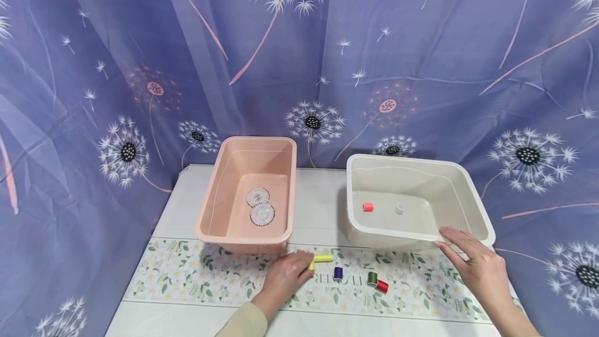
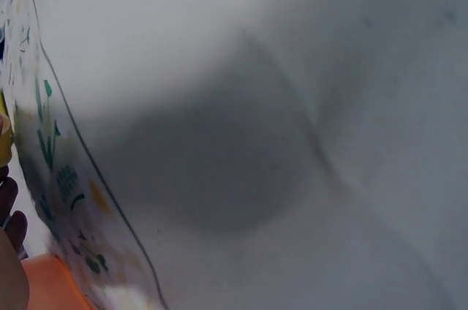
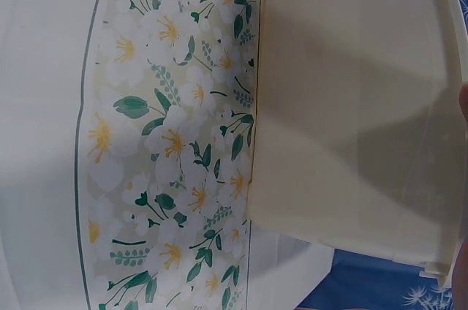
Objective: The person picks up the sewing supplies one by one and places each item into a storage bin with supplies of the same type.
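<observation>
In the head view my left hand pinches a yellow thread spool just over the floral strip of the table. Touching or close beside it lies a second yellow spool. A navy spool, a green spool and a red spool lie further right. My right hand, fingers extended, rests at the front rim of the white tub. The held spool shows at the left wrist view's edge.
Inside the white tub are a coral spool and a white spool. A pink tub at the left holds two pin wheels. A purple dandelion-print curtain hangs behind the table.
</observation>
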`<state>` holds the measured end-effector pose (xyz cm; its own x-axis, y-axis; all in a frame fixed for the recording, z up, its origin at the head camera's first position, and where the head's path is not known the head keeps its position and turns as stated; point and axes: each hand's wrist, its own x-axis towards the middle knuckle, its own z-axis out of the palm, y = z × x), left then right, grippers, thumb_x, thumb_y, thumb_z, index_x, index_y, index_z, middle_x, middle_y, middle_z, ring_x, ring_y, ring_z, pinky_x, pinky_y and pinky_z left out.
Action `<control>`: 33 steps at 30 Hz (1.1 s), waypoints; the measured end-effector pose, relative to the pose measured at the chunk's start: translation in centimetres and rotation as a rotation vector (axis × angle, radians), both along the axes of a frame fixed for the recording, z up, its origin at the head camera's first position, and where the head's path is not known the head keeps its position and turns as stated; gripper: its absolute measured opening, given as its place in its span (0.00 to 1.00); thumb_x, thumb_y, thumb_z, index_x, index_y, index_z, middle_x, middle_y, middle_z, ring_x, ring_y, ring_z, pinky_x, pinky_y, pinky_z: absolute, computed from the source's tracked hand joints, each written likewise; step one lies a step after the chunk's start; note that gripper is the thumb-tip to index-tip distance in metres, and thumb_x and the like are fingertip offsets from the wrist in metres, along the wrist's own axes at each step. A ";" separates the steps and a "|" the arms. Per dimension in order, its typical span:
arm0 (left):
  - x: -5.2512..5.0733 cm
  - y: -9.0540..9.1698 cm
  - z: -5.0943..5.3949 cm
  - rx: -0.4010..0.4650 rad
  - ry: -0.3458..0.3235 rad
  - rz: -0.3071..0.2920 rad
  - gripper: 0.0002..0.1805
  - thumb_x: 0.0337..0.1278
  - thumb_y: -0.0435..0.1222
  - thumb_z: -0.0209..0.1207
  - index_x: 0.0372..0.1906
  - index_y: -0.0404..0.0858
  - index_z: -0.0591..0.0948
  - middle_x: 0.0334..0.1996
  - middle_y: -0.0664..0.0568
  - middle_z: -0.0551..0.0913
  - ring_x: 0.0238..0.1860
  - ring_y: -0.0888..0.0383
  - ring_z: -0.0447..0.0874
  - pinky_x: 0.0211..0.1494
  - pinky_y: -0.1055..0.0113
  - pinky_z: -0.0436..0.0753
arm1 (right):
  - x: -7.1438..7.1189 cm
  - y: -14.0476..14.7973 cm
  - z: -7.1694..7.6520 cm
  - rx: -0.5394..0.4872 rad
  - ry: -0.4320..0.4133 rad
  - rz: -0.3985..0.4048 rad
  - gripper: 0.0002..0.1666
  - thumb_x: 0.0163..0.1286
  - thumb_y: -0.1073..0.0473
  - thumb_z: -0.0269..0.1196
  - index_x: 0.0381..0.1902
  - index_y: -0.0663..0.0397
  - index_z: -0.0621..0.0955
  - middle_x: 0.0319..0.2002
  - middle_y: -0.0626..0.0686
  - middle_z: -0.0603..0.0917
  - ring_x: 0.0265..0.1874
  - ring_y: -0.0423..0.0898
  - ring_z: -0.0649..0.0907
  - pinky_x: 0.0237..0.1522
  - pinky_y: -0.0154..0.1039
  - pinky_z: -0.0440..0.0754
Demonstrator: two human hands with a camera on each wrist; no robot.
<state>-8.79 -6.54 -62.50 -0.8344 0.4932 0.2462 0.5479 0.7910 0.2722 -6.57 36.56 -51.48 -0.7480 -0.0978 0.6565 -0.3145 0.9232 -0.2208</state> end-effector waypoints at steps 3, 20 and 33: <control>0.1 -0.1 0.2 -0.002 0.053 -0.022 0.21 0.68 0.51 0.70 0.62 0.49 0.88 0.59 0.58 0.89 0.59 0.60 0.88 0.64 0.62 0.88 | 0.0 0.1 0.0 0.003 0.002 -0.011 0.45 0.76 0.20 0.49 0.50 0.51 0.93 0.47 0.56 0.93 0.44 0.62 0.92 0.50 0.12 0.70; 0.2 1.0 3.5 0.042 0.219 -0.142 0.24 0.63 0.48 0.74 0.61 0.45 0.88 0.57 0.56 0.91 0.58 0.59 0.90 0.66 0.59 0.86 | 0.1 0.0 -0.2 -0.041 0.029 0.017 0.45 0.76 0.21 0.51 0.50 0.54 0.92 0.46 0.60 0.92 0.63 0.08 0.62 0.61 0.07 0.55; -0.5 2.9 6.2 0.086 0.248 -0.187 0.25 0.65 0.48 0.72 0.64 0.46 0.86 0.60 0.57 0.89 0.60 0.60 0.89 0.69 0.63 0.84 | -0.1 -0.2 0.0 -0.044 0.025 0.015 0.46 0.75 0.20 0.51 0.50 0.54 0.92 0.46 0.60 0.93 0.62 0.07 0.60 0.61 0.07 0.54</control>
